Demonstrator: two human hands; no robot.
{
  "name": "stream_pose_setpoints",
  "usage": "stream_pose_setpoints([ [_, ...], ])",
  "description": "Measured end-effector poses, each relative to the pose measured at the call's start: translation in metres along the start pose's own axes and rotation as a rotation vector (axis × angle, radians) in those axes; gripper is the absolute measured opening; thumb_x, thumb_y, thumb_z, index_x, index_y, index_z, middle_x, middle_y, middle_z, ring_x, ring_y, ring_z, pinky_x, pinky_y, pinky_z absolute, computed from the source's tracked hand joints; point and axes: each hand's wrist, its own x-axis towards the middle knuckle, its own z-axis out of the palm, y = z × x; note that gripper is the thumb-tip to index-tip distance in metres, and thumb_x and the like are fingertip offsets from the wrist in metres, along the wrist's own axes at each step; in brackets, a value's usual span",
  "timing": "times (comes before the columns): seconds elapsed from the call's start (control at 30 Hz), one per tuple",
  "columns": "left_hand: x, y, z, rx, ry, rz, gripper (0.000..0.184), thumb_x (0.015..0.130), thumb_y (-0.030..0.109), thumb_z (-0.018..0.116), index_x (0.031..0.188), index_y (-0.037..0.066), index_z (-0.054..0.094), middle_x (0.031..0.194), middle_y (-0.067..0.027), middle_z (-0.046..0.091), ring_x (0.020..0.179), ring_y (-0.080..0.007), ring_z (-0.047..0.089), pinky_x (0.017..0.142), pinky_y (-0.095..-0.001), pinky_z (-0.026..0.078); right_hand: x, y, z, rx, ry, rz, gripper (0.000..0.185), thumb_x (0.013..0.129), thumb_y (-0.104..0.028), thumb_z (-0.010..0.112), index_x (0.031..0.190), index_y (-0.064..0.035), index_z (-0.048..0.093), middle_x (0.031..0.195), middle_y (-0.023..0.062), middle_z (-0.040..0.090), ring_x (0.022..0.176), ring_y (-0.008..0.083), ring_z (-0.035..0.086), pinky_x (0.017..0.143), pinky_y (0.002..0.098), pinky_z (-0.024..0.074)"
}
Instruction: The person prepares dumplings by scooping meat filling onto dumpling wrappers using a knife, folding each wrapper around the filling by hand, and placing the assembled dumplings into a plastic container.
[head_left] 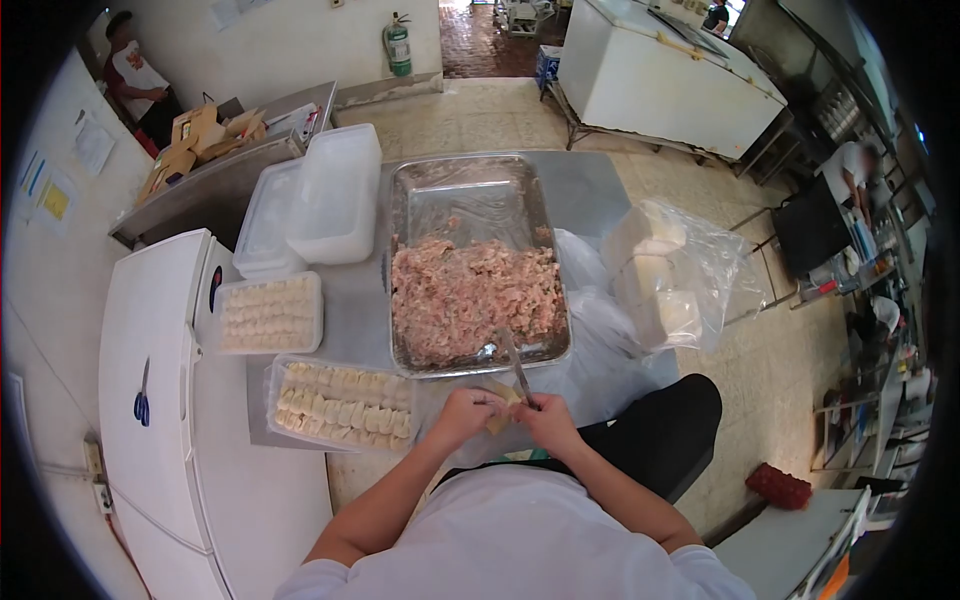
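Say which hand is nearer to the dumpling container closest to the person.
Left. The left hand, at the pale wrapper, is just right of the container; the right hand, holding a metal utensil, is farther right.

Fairly bright, even indoor light, small glints on the clear bag [725, 270], strong fisheye curvature, dark corners.

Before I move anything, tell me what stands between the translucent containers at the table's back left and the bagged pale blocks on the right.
Head view: the metal tray of ground meat, then crumpled clear plastic before the blocks.
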Motion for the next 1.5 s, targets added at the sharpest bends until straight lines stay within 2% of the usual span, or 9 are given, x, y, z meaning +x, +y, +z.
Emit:
stream_pose_setpoints([
  [0.27,-0.013,-0.046,-0.025,-0.343,0.2,-0.049,0.023,0.1,0.01,0.052,0.12,0.001,0.061,0.113,-0.0086,0.069,0.102,-0.0169,0.065,0.09,-0.0314,0.052,-0.003,0.005,-0.01,-0.219,0.096,-0.001,0.021,0.089,-0.018,0.067,0.085,0.0025,0.071,0.068,0.007,0.065,0.064,0.0136,0.055,0.061,0.0329,0.0451],
  [0.37,-0.033,-0.028,-0.036,-0.858,0.213,0.071,0.027,0.104,0.017,0.047,0.127,0.005,0.056,0.124,-0.0111,0.066,0.113,-0.0242,0.064,0.1,-0.0408,0.05,-0.013,-0.01,-0.018,-0.322,0.141,-0.071,0.019,0.095,-0.015,0.061,0.09,0.0014,0.07,0.07,0.0014,0.061,0.065,0.0085,0.05,0.058,0.0303,0.0411],
  [0.43,-0.043,0.009,-0.054,-1.178,0.172,-0.053,0.033,0.105,0.024,0.045,0.131,0.006,0.055,0.131,-0.0131,0.063,0.123,-0.0298,0.06,0.107,-0.0483,0.047,-0.014,-0.017,-0.029,-0.327,0.199,-0.23,0.017,0.094,-0.012,0.06,0.102,-0.0014,0.071,0.075,0.005,0.066,0.067,0.0136,0.057,0.061,0.0339,0.0461],
  [0.57,-0.039,0.012,-0.069,-1.166,0.241,-0.026,0.037,0.107,0.029,0.043,0.136,0.008,0.053,0.134,-0.0095,0.062,0.126,-0.0287,0.057,0.109,-0.0472,0.044,-0.005,-0.062,-0.061,-0.917,0.28,-0.516,0.032,0.089,-0.006,0.059,0.119,-0.0116,0.071,0.086,0.0108,0.071,0.077,0.0283,0.069,0.069,0.0414,0.0544],
  [0.67,-0.026,-0.013,-0.077,-1.218,0.166,0.077,0.039,0.106,0.032,0.046,0.135,0.007,0.053,0.134,-0.0082,0.062,0.127,-0.027,0.057,0.11,-0.0464,0.044,0.005,-0.106,-0.064,-1.257,0.22,-0.382,0.036,0.085,-0.007,0.058,0.117,-0.0166,0.072,0.091,0.0108,0.071,0.085,0.0344,0.07,0.072,0.0452,0.0559],
  [0.87,-0.038,0.028,-0.07,-1.225,0.036,0.187,0.033,0.101,0.027,0.061,0.126,0.006,0.058,0.122,-0.0095,0.067,0.113,-0.0229,0.064,0.099,-0.041,0.051,0.043,-0.095,-0.059,-1.552,-0.006,-0.327,0.036,0.084,-0.008,0.057,0.115,-0.0182,0.072,0.095,0.0091,0.071,0.089,0.0302,0.071,0.072,0.0457,0.0571],
  [1.03,-0.044,0.037,-0.07,-0.988,0.177,0.057,0.023,0.099,0.014,0.064,0.118,0.001,0.064,0.114,-0.0101,0.07,0.098,-0.0198,0.07,0.085,-0.0374,0.057,0.037,-0.112,-0.059,-1.514,-0.058,-0.307,0.032,0.085,-0.012,0.058,0.113,-0.0181,0.073,0.094,0.0093,0.072,0.09,0.0294,0.072,0.073,0.0448,0.0578],
  [1.23,-0.041,0.034,-0.091,-0.907,0.147,0.125,0.03,0.099,0.016,0.062,0.124,-0.002,0.062,0.122,-0.0123,0.069,0.112,-0.0228,0.067,0.099,-0.0375,0.053,0.053,-0.099,-0.056,-1.608,-0.138,-0.366,0.031,0.086,-0.012,0.058,0.112,-0.02,0.072,0.097,0.0095,0.071,0.089,0.0285,0.072,0.074,0.0434,0.0581],
  [1.5,-0.042,0.044,-0.11,-1.342,0.071,0.195,0.044,0.099,0.023,0.057,0.136,-0.001,0.054,0.138,-0.0143,0.062,0.129,-0.0292,0.058,0.115,-0.0443,0.041,0.053,-0.119,-0.056,-1.585,-0.034,-0.412,0.029,0.089,-0.012,0.056,0.112,-0.019,0.072,0.1,0.0085,0.071,0.091,0.0277,0.072,0.073,0.0422,0.0583],
])
